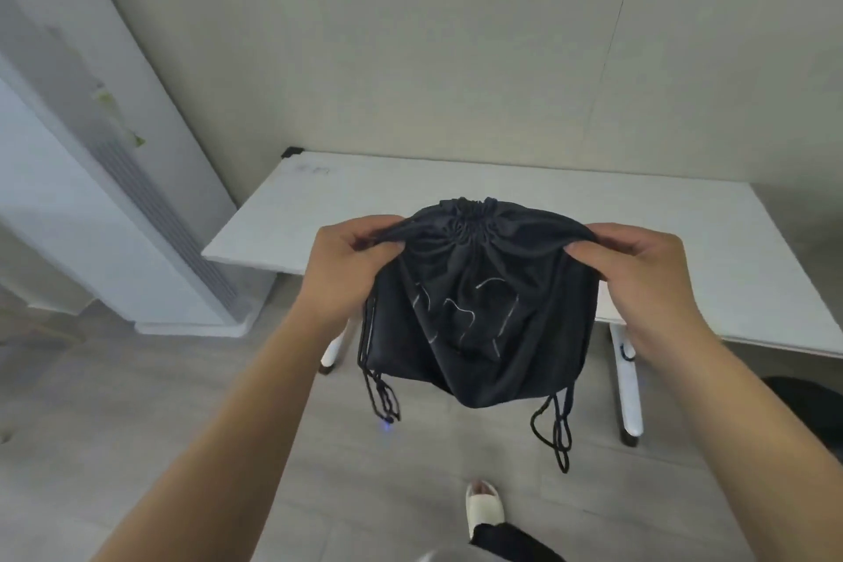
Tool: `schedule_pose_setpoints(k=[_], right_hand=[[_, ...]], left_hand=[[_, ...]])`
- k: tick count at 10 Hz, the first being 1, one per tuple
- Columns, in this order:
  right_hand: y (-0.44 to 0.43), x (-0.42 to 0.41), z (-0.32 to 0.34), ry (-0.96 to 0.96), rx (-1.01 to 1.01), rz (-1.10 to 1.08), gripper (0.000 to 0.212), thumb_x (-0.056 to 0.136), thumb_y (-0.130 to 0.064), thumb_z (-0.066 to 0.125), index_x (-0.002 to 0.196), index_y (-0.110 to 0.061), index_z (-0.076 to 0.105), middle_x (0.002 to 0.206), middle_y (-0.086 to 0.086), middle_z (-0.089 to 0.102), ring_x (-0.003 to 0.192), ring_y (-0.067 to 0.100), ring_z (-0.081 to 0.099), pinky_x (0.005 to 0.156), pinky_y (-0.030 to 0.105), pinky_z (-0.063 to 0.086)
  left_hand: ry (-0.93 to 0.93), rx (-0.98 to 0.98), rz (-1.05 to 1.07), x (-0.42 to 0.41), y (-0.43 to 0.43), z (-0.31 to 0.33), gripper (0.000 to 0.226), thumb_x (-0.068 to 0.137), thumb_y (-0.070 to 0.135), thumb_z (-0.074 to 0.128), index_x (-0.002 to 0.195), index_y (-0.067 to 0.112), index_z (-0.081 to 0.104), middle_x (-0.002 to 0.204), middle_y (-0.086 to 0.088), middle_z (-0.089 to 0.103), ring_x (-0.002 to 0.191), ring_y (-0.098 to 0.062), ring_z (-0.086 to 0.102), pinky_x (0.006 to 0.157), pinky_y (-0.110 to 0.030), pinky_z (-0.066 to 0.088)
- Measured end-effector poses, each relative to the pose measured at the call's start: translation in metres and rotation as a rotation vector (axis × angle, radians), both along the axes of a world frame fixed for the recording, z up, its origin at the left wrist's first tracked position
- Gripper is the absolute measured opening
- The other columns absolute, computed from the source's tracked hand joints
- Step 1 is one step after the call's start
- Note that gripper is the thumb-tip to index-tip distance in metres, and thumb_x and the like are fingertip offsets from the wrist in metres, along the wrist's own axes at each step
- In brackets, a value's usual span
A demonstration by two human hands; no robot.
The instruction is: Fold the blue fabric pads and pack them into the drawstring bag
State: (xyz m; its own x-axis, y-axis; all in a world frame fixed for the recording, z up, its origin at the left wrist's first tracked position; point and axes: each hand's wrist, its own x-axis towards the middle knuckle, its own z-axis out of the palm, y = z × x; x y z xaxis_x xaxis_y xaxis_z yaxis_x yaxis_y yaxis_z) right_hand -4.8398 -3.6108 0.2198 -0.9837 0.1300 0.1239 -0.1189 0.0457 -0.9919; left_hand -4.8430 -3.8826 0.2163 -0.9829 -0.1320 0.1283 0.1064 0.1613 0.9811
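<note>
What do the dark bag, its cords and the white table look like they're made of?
Drawstring bag: thin soft dark cloth, perhaps polyester or nylon; it gathers and creases finely. Cords: black braided string, likely synthetic. Table: smooth matte white top, perhaps laminate; unclear.

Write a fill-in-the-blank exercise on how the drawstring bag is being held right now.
1. The drawstring bag is held up by ____ hands: the left hand and the right hand each pinch an upper corner.
2. Its mouth is gathered ____.
3. Behind it stands a ____ table.
4. Its black cords hang in loops at its two ____ corners.

Missing words: both; shut; white; lower.
</note>
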Motion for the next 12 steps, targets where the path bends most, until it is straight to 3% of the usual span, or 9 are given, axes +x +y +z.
schedule_pose_setpoints(k=[1,3,4,5,7,9,10,11,12], right_hand=[[0.001,-0.076,0.008,-0.005,-0.024,-0.014,0.036,0.081,0.002,0.07,0.07,-0.031,0.079,0.076,-0.008,0.078,0.069,0.005,0.071,0.063,0.017,0.056],[-0.009,-0.216,0.0,-0.048,0.118,-0.034,0.019,0.078,-0.003,0.07,0.073,-0.018,0.081,0.093,0.023,0.073,0.075,0.017,0.064,0.075,0.036,0.051],[-0.009,-0.268,-0.018,-0.111,0.139,-0.056,0.027,0.081,-0.001,0.07,0.074,-0.025,0.08,0.086,0.01,0.078,0.074,0.014,0.069,0.082,0.038,0.058],[-0.015,-0.314,-0.047,-0.206,0.129,-0.103,0.028,0.082,0.0,0.069,0.074,-0.025,0.078,0.083,0.0,0.076,0.079,0.017,0.069,0.085,0.035,0.057],[-0.027,-0.367,-0.085,-0.343,0.106,-0.241,0.018,0.083,-0.006,0.07,0.075,-0.021,0.076,0.083,0.002,0.075,0.083,0.027,0.069,0.083,0.038,0.056],[-0.03,-0.38,-0.108,-0.361,0.218,-0.285,0.004,0.085,-0.02,0.072,0.088,-0.023,0.074,0.092,0.001,0.076,0.092,0.028,0.072,0.091,0.048,0.057],[-0.032,-0.38,-0.11,-0.366,0.232,-0.287,0.012,0.084,-0.022,0.074,0.096,-0.025,0.073,0.097,-0.002,0.077,0.093,0.023,0.072,0.093,0.048,0.057],[-0.033,-0.377,-0.117,-0.397,0.28,-0.259,0.041,0.081,-0.033,0.078,0.12,-0.028,0.065,0.114,-0.006,0.072,0.104,0.017,0.068,0.098,0.046,0.054],[-0.037,-0.37,-0.116,-0.447,0.375,-0.252,0.075,0.08,-0.043,0.079,0.145,-0.033,0.043,0.144,-0.004,0.053,0.131,0.02,0.051,0.11,0.044,0.043]], left_hand=[[0.0,-0.01,-0.024,-0.082,0.001,0.008,0.033,0.087,-0.01,0.063,0.095,0.018,0.079,0.087,0.003,0.079,0.08,-0.011,0.074,0.072,-0.02,0.057],[-0.009,-0.172,-0.017,-0.236,-0.004,-0.008,0.04,0.085,-0.005,0.059,0.095,0.027,0.08,0.092,0.006,0.079,0.09,-0.022,0.073,0.084,-0.031,0.059],[-0.05,-0.226,-0.054,-0.294,-0.007,-0.026,0.038,0.084,-0.002,0.06,0.093,0.028,0.08,0.09,0.01,0.078,0.091,-0.021,0.073,0.086,-0.031,0.058],[-0.113,-0.255,-0.108,-0.344,-0.008,-0.048,0.037,0.085,-0.003,0.06,0.096,0.026,0.08,0.087,0.015,0.076,0.079,-0.001,0.07,0.087,-0.026,0.056],[-0.177,-0.301,-0.189,-0.406,-0.013,-0.084,0.034,0.087,0.001,0.058,0.099,0.025,0.078,0.091,0.007,0.076,0.089,-0.016,0.071,0.09,-0.039,0.057],[-0.196,-0.352,-0.377,-0.435,-0.024,-0.101,0.042,0.085,0.01,0.071,0.125,0.024,0.066,0.117,0.006,0.071,0.107,-0.015,0.066,0.101,-0.035,0.051],[-0.217,-0.335,-0.427,-0.443,-0.027,-0.107,0.054,0.083,0.016,0.074,0.133,0.029,0.058,0.123,0.009,0.067,0.111,-0.011,0.063,0.102,-0.033,0.05],[-0.228,-0.298,-0.458,-0.443,-0.029,-0.114,0.065,0.083,0.023,0.077,0.141,0.034,0.049,0.131,0.013,0.061,0.116,-0.009,0.059,0.096,-0.02,0.047],[-0.203,-0.291,-0.489,-0.439,-0.03,-0.11,0.074,0.087,0.028,0.076,0.15,0.034,0.037,0.143,0.017,0.049,0.123,-0.002,0.048,0.093,-0.008,0.036]])
